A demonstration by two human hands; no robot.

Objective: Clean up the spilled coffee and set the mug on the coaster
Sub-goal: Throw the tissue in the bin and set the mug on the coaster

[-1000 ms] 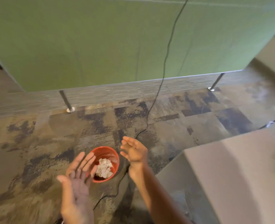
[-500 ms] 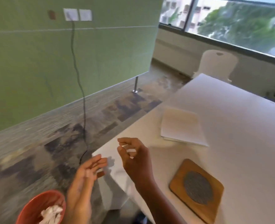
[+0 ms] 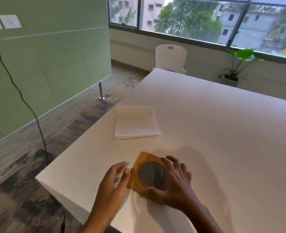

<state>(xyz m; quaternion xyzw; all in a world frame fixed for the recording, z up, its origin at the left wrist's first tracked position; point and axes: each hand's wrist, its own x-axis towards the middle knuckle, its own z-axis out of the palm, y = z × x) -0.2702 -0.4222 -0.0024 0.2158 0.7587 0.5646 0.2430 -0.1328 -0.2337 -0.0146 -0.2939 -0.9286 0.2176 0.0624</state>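
A square wooden coaster (image 3: 143, 159) with a round grey mesh centre lies near the front left corner of the white table (image 3: 223, 132). My right hand (image 3: 174, 185) grips the coaster, thumb along its near edge and fingers curled over its right side. My left hand (image 3: 113, 184) hovers just left of the coaster with its fingers apart, holding nothing. No mug and no coffee spill appear in the head view.
A stack of white paper sheets (image 3: 135, 123) lies on the table beyond the coaster. The table's corner (image 3: 38, 178) drops to carpet at the left. A black cable (image 3: 21, 98) hangs along the green partition (image 3: 54, 56). A white chair (image 3: 171, 58) and a potted plant (image 3: 236, 64) stand beyond the table.
The view swung from the floor and the red bin of crumpled paper up to the table. Both hands moved onto the table, and my right hand took hold of the coaster.
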